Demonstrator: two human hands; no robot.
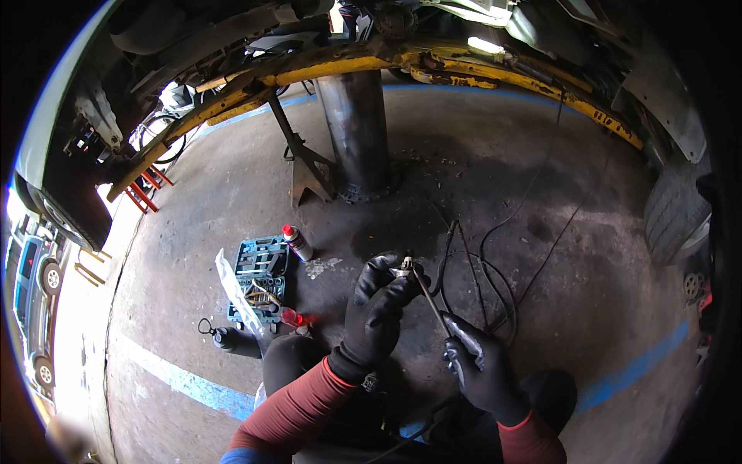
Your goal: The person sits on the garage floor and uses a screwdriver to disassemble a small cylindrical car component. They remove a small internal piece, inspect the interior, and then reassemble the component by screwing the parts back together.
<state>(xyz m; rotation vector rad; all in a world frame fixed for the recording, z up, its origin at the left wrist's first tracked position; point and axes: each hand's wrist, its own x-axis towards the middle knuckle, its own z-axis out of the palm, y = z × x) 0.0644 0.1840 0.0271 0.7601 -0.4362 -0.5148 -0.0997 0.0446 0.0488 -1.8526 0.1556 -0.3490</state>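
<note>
My left hand (377, 305), in a black glove, pinches a small metal part (405, 267) with its fingertips. My right hand (483, 367), gloved too, is closed around a thin metal rod-like tool (431, 304). That tool slants up to the left, its far end at the small part. Its grip end is hidden in my right hand, so its exact kind cannot be made out. Both hands are held above my knees, over the concrete floor. Beyond the right hand, a black cable (444, 263) loops on the floor.
An open teal socket set case (263, 259) lies left, with a red-capped spray can (297, 242), a black bottle (236, 342) and a red light (291, 317) nearby. Ahead stand a jack stand (305, 174) and a steel lift column (355, 131). Yellow lift arms (325, 71) support a raised vehicle overhead.
</note>
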